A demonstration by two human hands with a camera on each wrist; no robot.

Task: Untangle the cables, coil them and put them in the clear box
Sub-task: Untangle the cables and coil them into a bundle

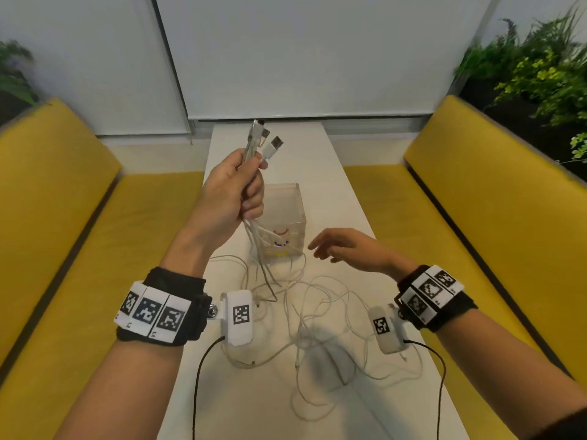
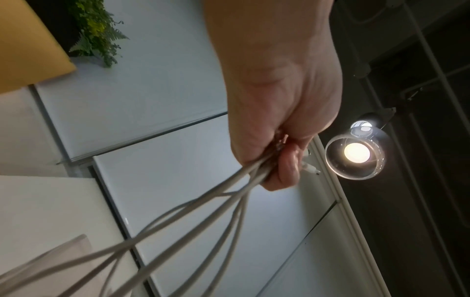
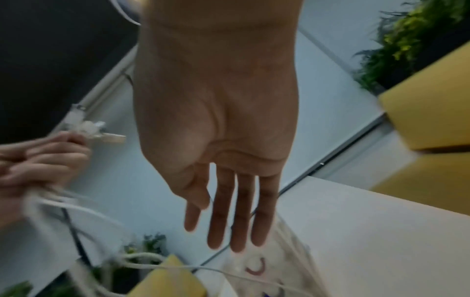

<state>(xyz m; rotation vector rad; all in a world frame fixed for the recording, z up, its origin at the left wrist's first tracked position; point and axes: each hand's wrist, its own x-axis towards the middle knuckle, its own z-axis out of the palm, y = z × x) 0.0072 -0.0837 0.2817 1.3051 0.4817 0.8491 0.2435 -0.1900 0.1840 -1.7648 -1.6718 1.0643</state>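
Note:
My left hand (image 1: pixel 241 185) is raised above the table and grips a bunch of white cables (image 1: pixel 254 147) in its fist. Their USB plugs (image 1: pixel 274 144) stick up past the fingers. The strands hang down from the fist (image 2: pixel 274 160) to a loose tangle (image 1: pixel 311 312) spread over the white table (image 1: pixel 343 192). A clear box (image 1: pixel 289 214) with coloured marks on its front stands just behind the hanging strands. My right hand (image 1: pixel 343 246) hovers low to the right of the box with fingers (image 3: pixel 223 211) straight and spread, holding nothing.
Yellow benches (image 1: pixel 495 217) run along both sides of the narrow table. Green plants (image 1: pixel 533 68) stand behind the right bench, and more at the far left (image 1: pixel 12 68). A wall of white panels (image 1: pixel 301 58) closes the far end. Black wrist-camera leads (image 1: pixel 197 376) trail over the near table.

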